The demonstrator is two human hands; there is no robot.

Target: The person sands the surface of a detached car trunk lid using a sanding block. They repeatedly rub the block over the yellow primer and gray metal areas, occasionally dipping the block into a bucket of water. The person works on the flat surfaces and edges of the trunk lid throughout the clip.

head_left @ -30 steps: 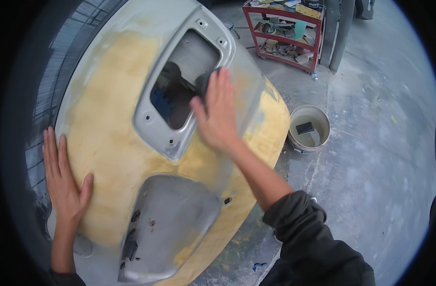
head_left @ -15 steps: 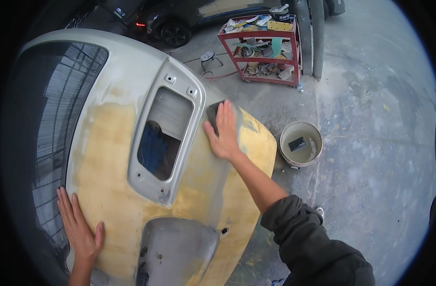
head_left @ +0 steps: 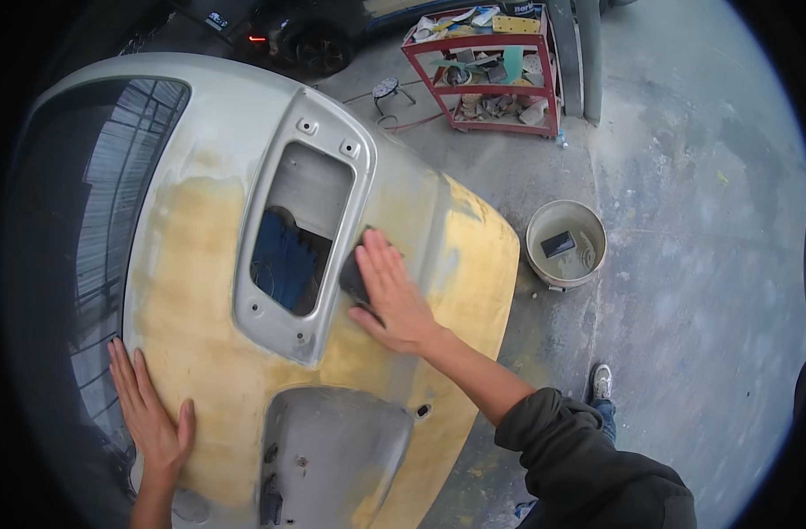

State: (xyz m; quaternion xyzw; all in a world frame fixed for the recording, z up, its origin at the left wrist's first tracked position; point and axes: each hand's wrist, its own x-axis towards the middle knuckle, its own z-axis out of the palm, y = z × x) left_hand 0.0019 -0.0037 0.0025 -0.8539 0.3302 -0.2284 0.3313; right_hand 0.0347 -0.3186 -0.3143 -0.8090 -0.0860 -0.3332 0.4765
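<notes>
One dark pad point(head_left: 352, 277): under right hand point(head_left: 394, 301), fingers extended together, gripping I cannot tell.
Left hand point(head_left: 154, 425): fingers straight, thumb spread, holding nothing, on yellowish panel point(head_left: 200, 291).

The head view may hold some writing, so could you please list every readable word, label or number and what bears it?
Dark can on the red cart: pale lettering, partly shown; I won't copy it.
Pale plate-like patch on the dark car: too small and blurred to read.
</notes>
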